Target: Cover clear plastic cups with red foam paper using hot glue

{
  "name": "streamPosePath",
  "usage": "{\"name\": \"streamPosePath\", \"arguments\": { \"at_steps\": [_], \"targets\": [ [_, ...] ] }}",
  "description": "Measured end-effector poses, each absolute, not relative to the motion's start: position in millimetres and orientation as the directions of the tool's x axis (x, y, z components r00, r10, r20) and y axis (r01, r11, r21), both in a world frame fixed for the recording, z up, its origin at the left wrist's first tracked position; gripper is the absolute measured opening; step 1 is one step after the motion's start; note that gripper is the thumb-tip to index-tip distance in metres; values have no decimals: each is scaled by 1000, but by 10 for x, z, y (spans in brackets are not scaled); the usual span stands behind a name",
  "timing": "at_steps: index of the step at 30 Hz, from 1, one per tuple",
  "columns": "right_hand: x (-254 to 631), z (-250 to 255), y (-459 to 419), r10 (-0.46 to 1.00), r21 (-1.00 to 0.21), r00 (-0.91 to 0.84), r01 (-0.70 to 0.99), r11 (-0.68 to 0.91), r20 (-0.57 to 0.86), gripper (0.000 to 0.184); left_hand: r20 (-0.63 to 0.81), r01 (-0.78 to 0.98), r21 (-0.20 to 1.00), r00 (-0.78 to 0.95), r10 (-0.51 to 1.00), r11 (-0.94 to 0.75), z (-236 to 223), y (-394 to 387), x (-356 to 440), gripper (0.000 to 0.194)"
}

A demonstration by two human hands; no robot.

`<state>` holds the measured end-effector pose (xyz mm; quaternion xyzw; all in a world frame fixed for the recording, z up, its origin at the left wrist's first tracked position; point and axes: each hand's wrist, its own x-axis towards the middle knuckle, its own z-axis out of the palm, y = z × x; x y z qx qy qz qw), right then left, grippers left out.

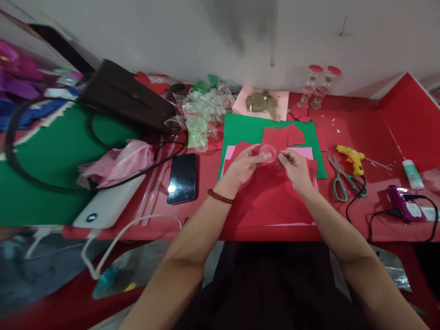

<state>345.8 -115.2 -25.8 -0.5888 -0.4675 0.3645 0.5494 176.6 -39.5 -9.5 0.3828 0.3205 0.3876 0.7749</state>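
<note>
My left hand (244,164) grips a small clear plastic cup (268,154), its round rim facing up toward me. Close against the cup's right side, my right hand (294,167) has its thumb and fingers pinched together; whatever they hold, if anything, is too small to make out. Both hands are above a stack of red paper sheets (271,197). Under the stack show pink paper and a green sheet (240,128). Cut red paper pieces (275,138) lie just beyond the cup.
Scissors (340,178), a yellow glue gun (352,158), a purple power box (407,204) and a white bottle (413,174) lie to the right. A phone (182,178) and many clear plastic cups (204,110) are left. Joined cups with red tops (311,87) stand at the back.
</note>
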Motion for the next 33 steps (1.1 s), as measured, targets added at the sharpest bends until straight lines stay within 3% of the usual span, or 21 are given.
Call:
{"name": "streamPosePath", "arguments": {
  "at_steps": [7, 12, 15, 19, 23, 33],
  "targets": [
    [3497, -264, -1148, 957, -990, 289, 144, -5, 37, 32, -250, -285, 858, 497, 831, 428, -129, -434, 1778, 56],
    [3524, -254, -1173, 951, -960, 297, 280, -4, 82, 19, -184, -249, 909, 482, 856, 336, -153, -432, 1754, 59],
    [3520, -249, -1187, 951, -947, 298, 322, -23, 79, 14, -232, -218, 908, 448, 863, 357, -185, -431, 1748, 53],
    [3505, -237, -1188, 942, -940, 331, 334, -64, 53, 15, -264, -218, 885, 491, 830, 411, -201, -448, 1758, 54],
    [3504, -205, -1192, 928, -931, 352, 366, -19, 119, 20, -230, -183, 907, 541, 809, 380, -194, -469, 1773, 50],
    [3531, -262, -1079, 965, -998, 261, 65, -14, 4, 39, -163, -287, 879, 570, 805, 382, -127, -345, 1795, 41]
  ]
}}
